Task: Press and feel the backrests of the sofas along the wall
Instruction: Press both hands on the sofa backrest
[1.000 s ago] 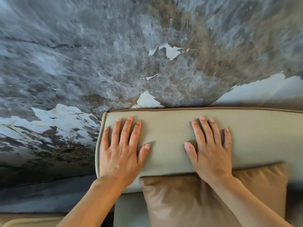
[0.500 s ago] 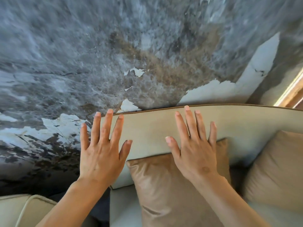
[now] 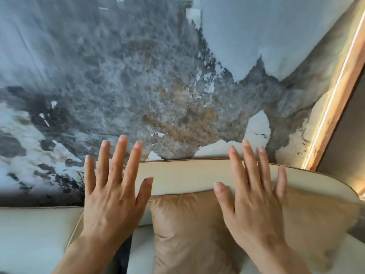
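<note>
Our left hand covers the left end of the backrest, so we cannot see its corner there. Our right hand hides part of the backrest's top edge and part of the cushion. Whether either palm touches the upholstery we cannot tell. Both forearms are cut off by the bottom edge, as are the cushion's lower part and the seat. A second sofa runs out at the left edge. The cushion's right side is smeared with blur, and the wall pattern is soft too
</note>
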Motion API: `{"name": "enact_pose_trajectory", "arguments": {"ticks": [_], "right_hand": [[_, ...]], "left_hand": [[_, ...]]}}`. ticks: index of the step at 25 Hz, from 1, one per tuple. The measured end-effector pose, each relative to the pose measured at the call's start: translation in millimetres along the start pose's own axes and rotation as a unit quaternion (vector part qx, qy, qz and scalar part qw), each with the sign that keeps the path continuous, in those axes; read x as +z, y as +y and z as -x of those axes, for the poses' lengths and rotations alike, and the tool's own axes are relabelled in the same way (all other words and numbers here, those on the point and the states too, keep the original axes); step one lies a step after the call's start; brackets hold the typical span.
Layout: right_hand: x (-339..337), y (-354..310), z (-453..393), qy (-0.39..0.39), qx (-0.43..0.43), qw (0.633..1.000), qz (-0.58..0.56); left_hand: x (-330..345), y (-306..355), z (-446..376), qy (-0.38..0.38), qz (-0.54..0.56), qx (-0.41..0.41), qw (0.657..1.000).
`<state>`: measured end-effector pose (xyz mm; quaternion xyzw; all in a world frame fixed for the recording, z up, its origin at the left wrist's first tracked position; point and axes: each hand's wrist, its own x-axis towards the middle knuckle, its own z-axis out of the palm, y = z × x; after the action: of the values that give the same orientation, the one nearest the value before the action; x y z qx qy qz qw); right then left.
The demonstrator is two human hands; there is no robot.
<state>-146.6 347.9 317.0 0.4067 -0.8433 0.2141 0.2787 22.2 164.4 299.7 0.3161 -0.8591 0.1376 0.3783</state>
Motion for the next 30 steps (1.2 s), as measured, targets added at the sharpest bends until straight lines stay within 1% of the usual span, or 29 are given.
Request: {"name": "enact_pose_trajectory", "arguments": {"ticks": [4, 6, 8, 10, 13, 16, 19, 21, 24, 27, 30], "right_hand": [[-119, 10, 11, 0.04, -0.019, 0.999, -0.013], [-176, 14, 21, 0.071, -0.029, 0.997, -0.019], [-223, 15, 34, 0.103, -0.031, 0.994, -0.008], [-257, 16, 45, 0.124, -0.028, 0.992, 0.01], [-291, 19, 63, 0.134, -0.008, 0.99, 0.043], [-312, 22, 86, 0.127, 0.025, 0.988, 0.09], [-332, 41, 105, 0.12, 0.045, 0.984, 0.126], [-347, 63, 119, 0.118, 0.067, 0.98, 0.148], [-365, 104, 139, 0.13, 0.103, 0.975, 0.146], [-379, 156, 156, 0.128, 0.122, 0.974, 0.142], [-392, 222, 180, 0.12, 0.121, 0.973, 0.154]], "left_hand": [[-116, 44, -3, 0.02, -0.017, -0.01, 1.0], [-168, 59, -1, 0.046, -0.023, -0.004, 0.999], [-210, 64, -3, 0.074, -0.016, -0.009, 0.997], [-237, 68, -6, 0.089, -0.006, -0.007, 0.996], [-255, 84, -4, 0.101, 0.027, 0.026, 0.994], [-258, 101, -3, 0.105, 0.053, 0.063, 0.991], [-258, 130, -1, 0.104, 0.072, 0.074, 0.989], [-262, 158, 3, 0.106, 0.082, 0.095, 0.986], [-267, 210, 9, 0.098, 0.101, 0.115, 0.983], [-266, 271, 16, 0.09, 0.106, 0.125, 0.982], [-265, 341, 26, 0.079, 0.111, 0.121, 0.983]]}}
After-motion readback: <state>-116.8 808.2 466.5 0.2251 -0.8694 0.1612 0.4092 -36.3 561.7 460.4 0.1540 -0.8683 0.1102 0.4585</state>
